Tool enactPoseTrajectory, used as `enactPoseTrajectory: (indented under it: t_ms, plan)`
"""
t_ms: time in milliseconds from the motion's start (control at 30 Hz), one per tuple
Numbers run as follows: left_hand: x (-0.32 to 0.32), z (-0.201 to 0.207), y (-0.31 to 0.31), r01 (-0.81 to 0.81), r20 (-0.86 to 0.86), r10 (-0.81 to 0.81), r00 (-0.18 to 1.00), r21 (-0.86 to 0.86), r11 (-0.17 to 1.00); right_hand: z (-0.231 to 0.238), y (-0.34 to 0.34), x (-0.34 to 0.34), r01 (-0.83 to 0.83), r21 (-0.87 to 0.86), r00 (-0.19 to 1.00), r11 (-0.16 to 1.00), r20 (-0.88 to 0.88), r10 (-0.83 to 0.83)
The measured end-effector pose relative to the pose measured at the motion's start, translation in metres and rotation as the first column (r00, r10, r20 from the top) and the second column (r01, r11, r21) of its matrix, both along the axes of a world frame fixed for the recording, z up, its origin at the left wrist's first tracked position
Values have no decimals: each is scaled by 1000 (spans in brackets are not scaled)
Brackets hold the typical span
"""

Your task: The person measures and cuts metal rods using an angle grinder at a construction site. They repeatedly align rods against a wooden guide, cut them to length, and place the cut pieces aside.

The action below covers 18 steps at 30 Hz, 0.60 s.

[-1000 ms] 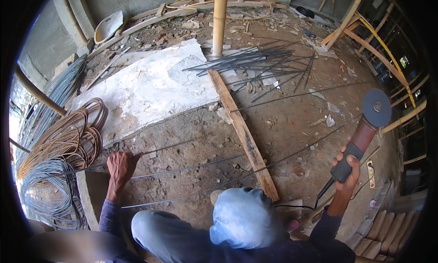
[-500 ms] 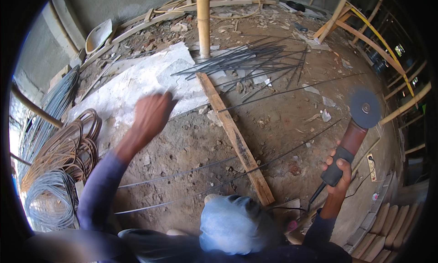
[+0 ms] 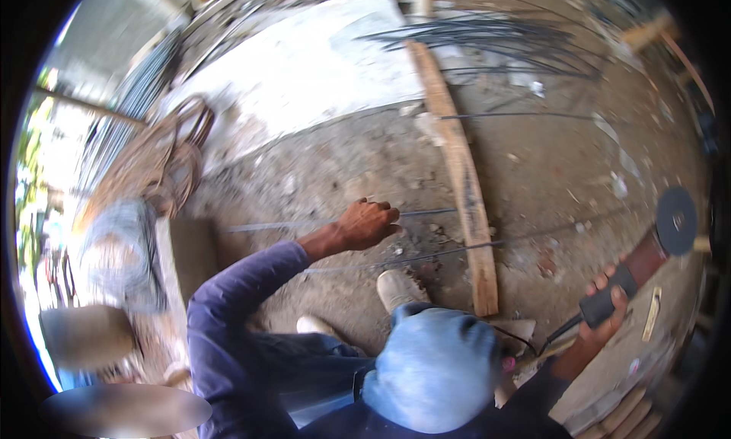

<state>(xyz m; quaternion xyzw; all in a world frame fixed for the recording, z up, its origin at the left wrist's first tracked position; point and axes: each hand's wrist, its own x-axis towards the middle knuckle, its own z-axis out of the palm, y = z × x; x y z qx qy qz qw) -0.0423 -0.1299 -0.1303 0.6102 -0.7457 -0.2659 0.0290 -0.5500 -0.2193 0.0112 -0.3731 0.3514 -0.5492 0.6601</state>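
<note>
My right hand (image 3: 609, 308) is wrapped round the dark handle of an angle grinder (image 3: 638, 268), held out at the right. Its grey cutting disc (image 3: 676, 220) points away from me, and a black cord trails from the handle. My left hand (image 3: 364, 224) is in the middle, fingers curled down over a thin steel rod (image 3: 426, 212). Whether they grip it is hidden beneath the hand. A second rod (image 3: 449, 251) runs closer to my feet. Both rods reach a long wooden plank (image 3: 464, 188) on the dirt ground; the nearer one lies across it.
Dark cut rods (image 3: 487, 35) lie in a heap at the plank's far end. A white sheet (image 3: 304, 58) covers ground at the far left. Coiled wire (image 3: 122, 249) and a concrete block (image 3: 190, 249) stand left. My shoes (image 3: 400, 288) are close to the rods; a power strip (image 3: 652, 314) lies right.
My left hand has come back from near the white sheet to the rods. The grinder stays in my right hand, now farther right and lower in view. The view has shifted.
</note>
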Motion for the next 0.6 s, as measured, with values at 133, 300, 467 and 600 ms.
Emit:
enactPoseTrajectory:
  t_ms: [133, 300, 467, 600]
  plan:
    - [69, -57, 79, -261, 162, 260, 952, -16, 965, -17, -15, 20, -13, 62, 994, 998, -108, 20]
    - [101, -98, 142, -373, 191, 377, 907, -55, 926, -28, -32, 57, -146, 142, 984, 979, -78, 158]
    - [121, -122, 148, -287, 330, 340, 881, -199, 937, -31, -39, 78, -268, 123, 956, 955, -92, 280]
    - [132, -120, 146, -311, 220, 325, 920, -96, 946, -29, -38, 76, -359, -8, 900, 933, -267, 344]
